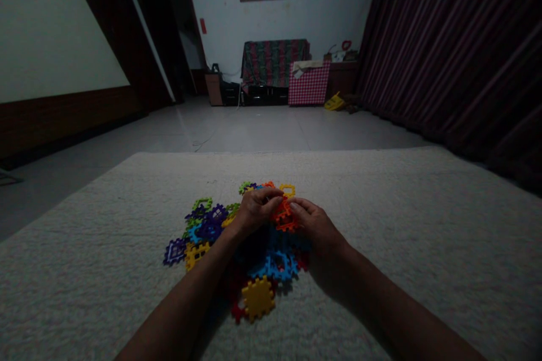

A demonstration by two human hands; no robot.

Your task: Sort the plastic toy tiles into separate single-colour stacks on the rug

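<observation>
An orange toothed plastic building piece is held above the pile between my two hands. My left hand pinches its upper left side with thumb and fingers. On its right edge, my right hand has its fingers closed. Whether this is one piece or several joined together, I cannot tell. Beneath and around my hands lies a loose heap of similar pieces: a blue one, a solid yellow square, a purple one and a yellow window-shaped one. My forearms hide part of the heap.
The pieces lie on a pale textured mat. Past its far edge is a grey tiled floor. Against the back wall stands a low black cabinet beside a red checked cloth. Dark curtains hang at the right.
</observation>
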